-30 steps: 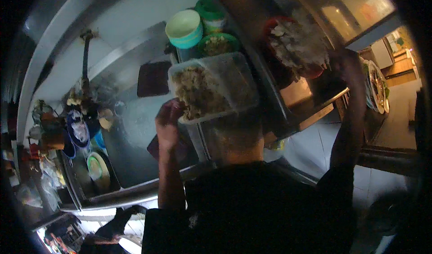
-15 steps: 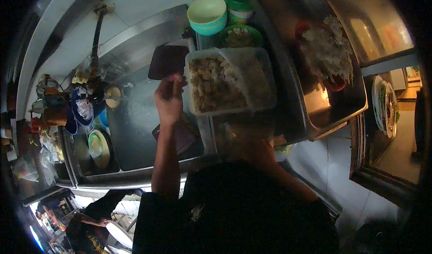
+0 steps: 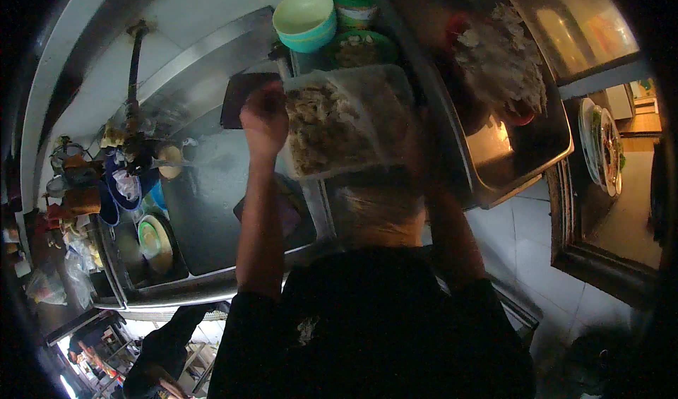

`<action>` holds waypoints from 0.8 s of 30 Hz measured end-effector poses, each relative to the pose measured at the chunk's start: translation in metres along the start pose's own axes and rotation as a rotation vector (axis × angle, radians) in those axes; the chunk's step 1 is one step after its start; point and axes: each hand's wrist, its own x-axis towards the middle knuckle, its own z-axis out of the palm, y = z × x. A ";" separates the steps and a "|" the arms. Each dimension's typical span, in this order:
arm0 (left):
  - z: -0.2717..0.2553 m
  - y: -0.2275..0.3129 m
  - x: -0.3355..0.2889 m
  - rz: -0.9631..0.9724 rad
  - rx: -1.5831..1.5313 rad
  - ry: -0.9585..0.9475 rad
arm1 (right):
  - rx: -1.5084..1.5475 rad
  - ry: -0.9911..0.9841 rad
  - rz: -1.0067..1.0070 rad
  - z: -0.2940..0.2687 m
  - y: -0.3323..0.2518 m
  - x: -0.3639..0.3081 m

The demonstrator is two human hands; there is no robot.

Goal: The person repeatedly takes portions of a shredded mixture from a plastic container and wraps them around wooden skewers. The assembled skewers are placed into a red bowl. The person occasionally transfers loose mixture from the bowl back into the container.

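Observation:
A rectangular clear plastic tub (image 3: pixel 332 171) stands in front of me, filled with brownish, lumpy food (image 3: pixel 318 120). A sheet of thin clear plastic film (image 3: pixel 374 102) lies over its right part. My left hand (image 3: pixel 265 122) is at the tub's left edge, fingers curled closed and blurred; what they hold, if anything, is hidden. At the tub's right side is my right hand (image 3: pixel 418 141), dark and smeared, so its fingers cannot be read. Below the tub, between my forearms, sits a rounded, shiny, pale brown thing (image 3: pixel 381 212) that I cannot make out.
Left of the tub is a steel sink (image 3: pixel 205 215) with dark rectangular trays (image 3: pixel 244 95). Turquoise bowls (image 3: pixel 304 21) and a green container (image 3: pixel 352 3) stand behind. A steel tray (image 3: pixel 487 180) with a plastic-covered pile (image 3: pixel 498 63) is right. Plates (image 3: pixel 602 148) stand far right.
My right hand has come up from below the tub to its right side. My left hand has risen slightly along the left edge. The whole view has shifted a little.

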 end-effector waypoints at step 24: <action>0.070 -0.027 -0.018 0.433 0.421 -0.832 | 0.028 0.408 -0.280 0.043 0.008 -0.041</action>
